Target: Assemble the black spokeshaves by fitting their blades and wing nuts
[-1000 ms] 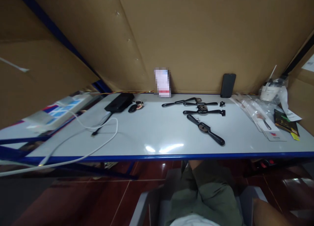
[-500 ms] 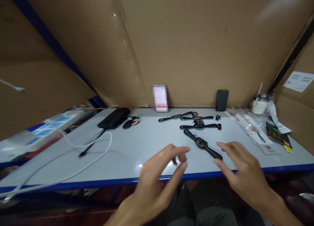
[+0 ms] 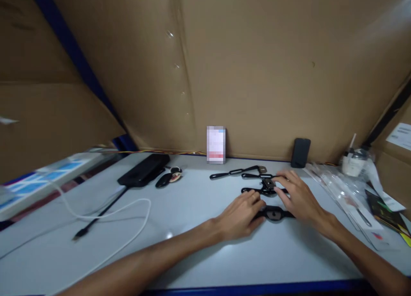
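Across the near handle of the closest black spokeshave (image 3: pixel 274 213), my left hand (image 3: pixel 244 214) has its fingers curled over the left end, which is hidden beneath them. My right hand (image 3: pixel 298 197) is at the spokeshave behind it (image 3: pixel 248 190), thumb and forefinger apart beside its right side and covering that handle. A small dark plate (image 3: pixel 268 184) lies on the middle of this second spokeshave, close to my right fingertips. Farther back lie a black spokeshave-shaped frame (image 3: pixel 252 175), partly behind my right fingers, and another (image 3: pixel 224 174) with a brownish plate (image 3: pixel 262 170) at its right end.
A phone with a blurred screen (image 3: pixel 216 145) and a dark phone (image 3: pixel 301 153) lean on the cardboard wall. Clear packaging (image 3: pixel 349 202) and a plastic cup (image 3: pixel 352 164) are at right. To the left are a black case (image 3: pixel 144 170), keys (image 3: pixel 168 178) and a white cable (image 3: pixel 141 232).
Both hands have moved forward over the table; my left hand has come down on the nearest spokeshave, now lying straighter. My right hand has reached the second one. The view has shifted.
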The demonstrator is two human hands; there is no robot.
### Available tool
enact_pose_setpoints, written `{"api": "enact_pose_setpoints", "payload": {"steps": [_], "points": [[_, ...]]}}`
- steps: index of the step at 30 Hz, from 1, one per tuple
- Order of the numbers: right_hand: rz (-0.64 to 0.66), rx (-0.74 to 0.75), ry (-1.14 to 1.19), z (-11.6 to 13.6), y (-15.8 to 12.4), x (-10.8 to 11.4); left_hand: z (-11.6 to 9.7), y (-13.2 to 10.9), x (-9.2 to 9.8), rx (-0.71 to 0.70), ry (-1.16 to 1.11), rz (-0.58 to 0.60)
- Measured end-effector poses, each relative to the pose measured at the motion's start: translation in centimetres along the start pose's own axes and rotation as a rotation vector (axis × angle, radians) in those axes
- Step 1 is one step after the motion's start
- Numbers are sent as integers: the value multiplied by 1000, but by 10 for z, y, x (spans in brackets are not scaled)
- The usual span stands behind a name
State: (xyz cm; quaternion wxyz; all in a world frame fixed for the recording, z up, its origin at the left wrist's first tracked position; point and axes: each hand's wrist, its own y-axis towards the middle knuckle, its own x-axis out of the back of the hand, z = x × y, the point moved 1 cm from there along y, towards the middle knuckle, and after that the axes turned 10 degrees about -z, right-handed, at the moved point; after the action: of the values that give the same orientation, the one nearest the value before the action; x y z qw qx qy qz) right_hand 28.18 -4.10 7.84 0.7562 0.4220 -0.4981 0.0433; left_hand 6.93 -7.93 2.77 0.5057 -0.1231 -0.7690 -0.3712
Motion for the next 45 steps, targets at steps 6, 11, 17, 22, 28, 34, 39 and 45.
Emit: {"api": "enact_pose_setpoints", "payload": {"steps": [6,11,17,22,28,34,39,45], "points": [[141,204,-169,33,123,-61,-4,-3,4,-7,51,49],[188,278,-271,54,184,-87,-5,-5,7,-53,72,49],[199,300,-299,59,199,-109,-5,-5,5,-99,122,35],[197,294,-159,58,180,-116,-5,-6,1,-129,156,3],[204,294,-153,53,161,-114,-6,-7,0,-133,165,5],[206,326,-195,51,159,-118,-7,-6,3,-123,128,21],[200,360,-216,54,165,-124,-5,-6,0,-125,113,3],[188,370,-237,55,173,-132,-5,-6,-1,-135,121,-9]]}}
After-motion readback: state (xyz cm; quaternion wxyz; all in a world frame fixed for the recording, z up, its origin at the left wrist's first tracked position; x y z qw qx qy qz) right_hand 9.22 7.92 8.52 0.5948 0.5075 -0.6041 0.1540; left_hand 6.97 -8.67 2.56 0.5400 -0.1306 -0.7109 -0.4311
